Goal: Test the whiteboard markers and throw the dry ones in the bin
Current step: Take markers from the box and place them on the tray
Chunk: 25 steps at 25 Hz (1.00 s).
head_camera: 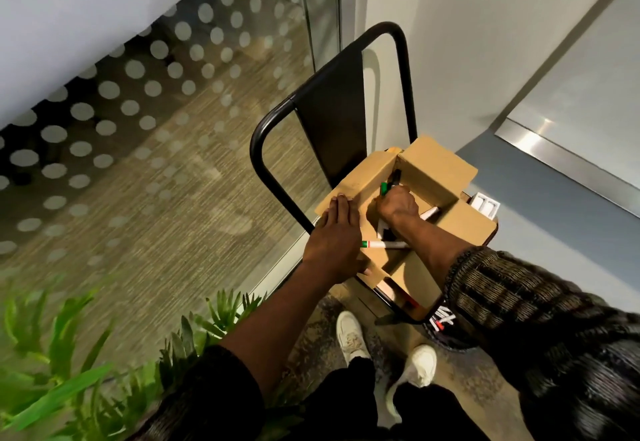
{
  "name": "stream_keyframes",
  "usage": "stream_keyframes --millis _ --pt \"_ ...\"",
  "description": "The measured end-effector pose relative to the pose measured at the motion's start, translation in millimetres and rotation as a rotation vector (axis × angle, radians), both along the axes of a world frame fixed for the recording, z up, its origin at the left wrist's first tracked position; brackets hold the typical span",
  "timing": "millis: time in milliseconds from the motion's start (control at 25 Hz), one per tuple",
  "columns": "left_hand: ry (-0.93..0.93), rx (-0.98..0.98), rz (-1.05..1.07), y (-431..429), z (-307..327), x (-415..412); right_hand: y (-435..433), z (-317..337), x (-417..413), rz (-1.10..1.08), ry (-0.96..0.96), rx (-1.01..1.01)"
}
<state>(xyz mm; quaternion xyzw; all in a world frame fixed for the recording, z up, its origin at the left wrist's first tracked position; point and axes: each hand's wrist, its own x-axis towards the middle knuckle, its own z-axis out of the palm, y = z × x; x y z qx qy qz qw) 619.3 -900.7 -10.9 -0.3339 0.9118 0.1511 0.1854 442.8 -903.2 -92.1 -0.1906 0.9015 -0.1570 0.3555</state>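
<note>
Dotted glass wall and pale corner; a black tubular chair [332,129] carries an open brown corrugated cardboard box [433,170]; left grip [332,232] lies flat on a flap, fingers straight; right grip [394,203] curls round a green-capped marker [383,188] inside. A white cylindrical marker [384,244] rests across the box. Testing seems barely begun.

This looks like an office. On the left is a big glass wall [194,70] with rows of pale dots (the kind meeting rooms have), and striped carpet [180,205] lies behind it. On the far right a white board [588,77] has a shiny metal ledge [554,155]. A black chair [332,129] holds a cardboard box [433,167] of markers [384,244]. A green plant [59,354] stands near left.
</note>
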Motion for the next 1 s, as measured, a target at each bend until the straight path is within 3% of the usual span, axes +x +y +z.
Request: stream_keyframes --millis 520,1000 --pt "-0.012 0.004 0.03 1 -4 -1 -3 -1 14 0.0 -0.014 -0.024" --pt "-0.008 0.011 0.002 0 0 1 -6 16 19 -0.248 -0.172 -0.098"
